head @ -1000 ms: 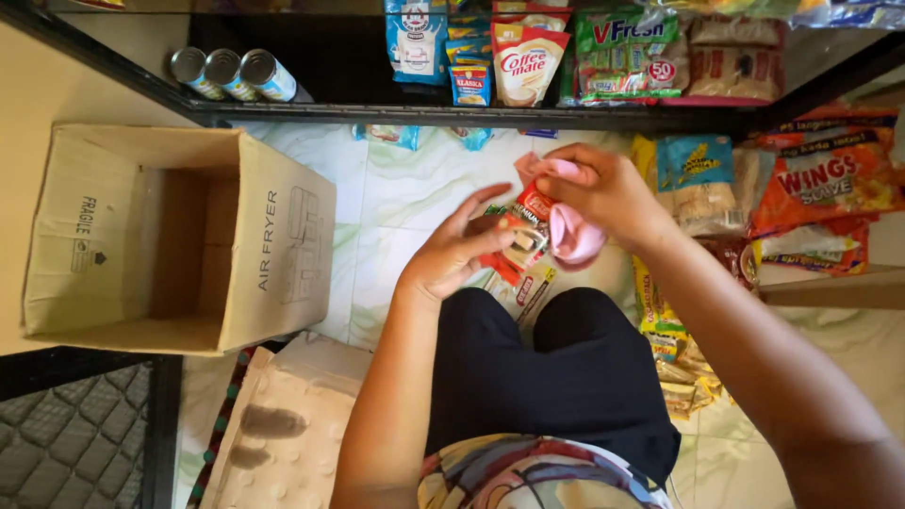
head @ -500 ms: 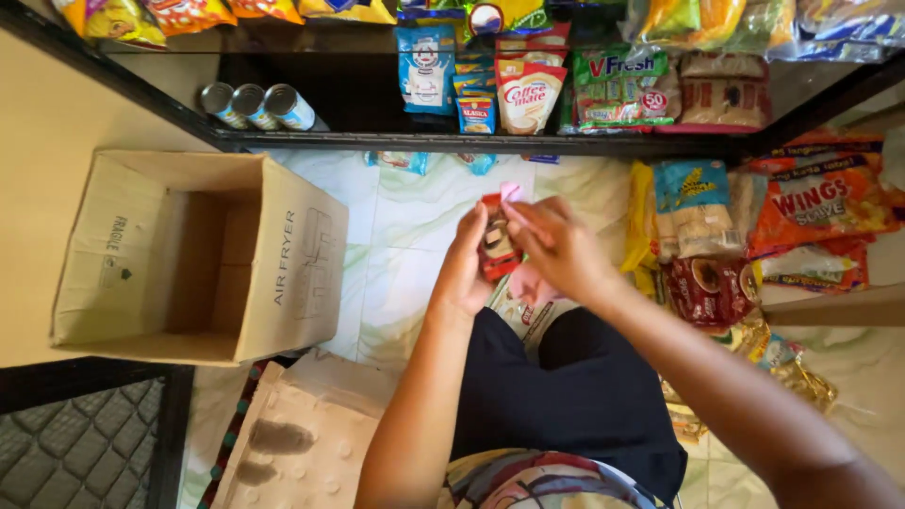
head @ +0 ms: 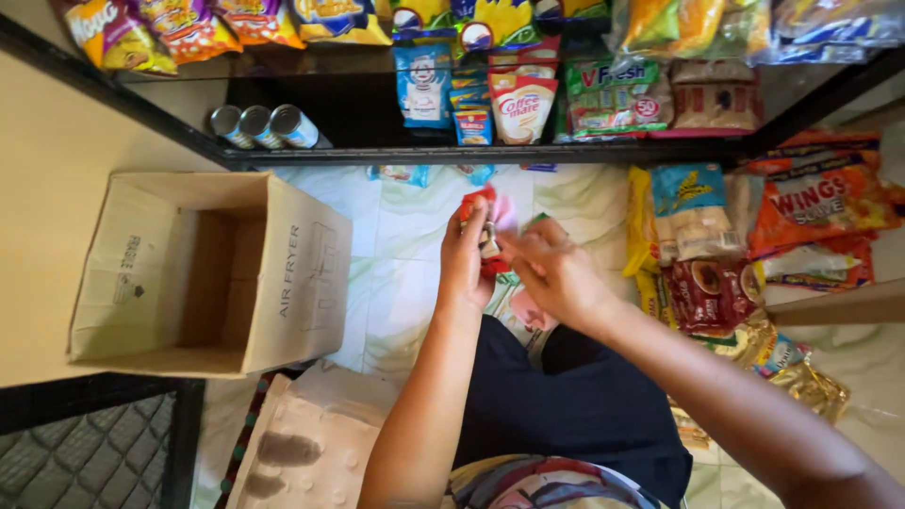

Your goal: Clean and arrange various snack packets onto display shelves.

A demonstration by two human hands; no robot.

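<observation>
So the person is sitting on the floor (head: 415, 236) with both hands close together out in front, and both are gripping the same little stack of small sachets (head: 487, 236), mostly red with a bit of pink showing at the top. The left hand (head: 465, 259) is wrapping around the stack from its left side, fingers curling up along it, while the right hand (head: 551, 273) is pinching in from the other side, so the packets are sitting clamped right between the two, held up off the floor. Way off to the left of the left hand an open cardboard box (head: 212, 273) is lying on its side with the opening facing up toward the camera, looking hollow inside. Just beyond the hands a dark metal shelf (head: 471, 151) is running across, holding three tins (head: 264, 125) and a row of small pouches (head: 490, 94). To the right of the right hand a heap of snack bags (head: 754, 236) is piling up against the shelf leg. Down below the left forearm a molded pulp packing tray (head: 311, 452) is lying flat.
</observation>
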